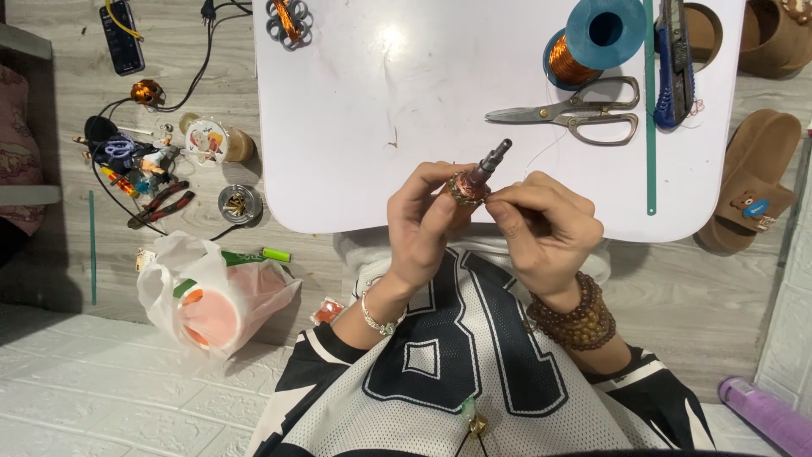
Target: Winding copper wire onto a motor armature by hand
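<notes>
A small motor rotor [470,188], wound with copper wire, is being gripped between both hands just above the near edge of the white surface [355,127]. The left hand [425,228] is clenched around its body; the right hand [545,233] is pinching at the winding beside the shaft. The rotor is best being kept steady and the fine wire taut. Scissors [575,110] and a copper wire spool [584,46] are lying beyond the right hand.

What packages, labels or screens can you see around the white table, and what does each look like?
Plastic bag: floor left of the table, white and pink, crumpled, a green tube poking out.
Black handheld device: floor at top left, flat and rectangular, a yellow cable across it.
Small red packet: floor beside the bag, detail unclear.
</notes>
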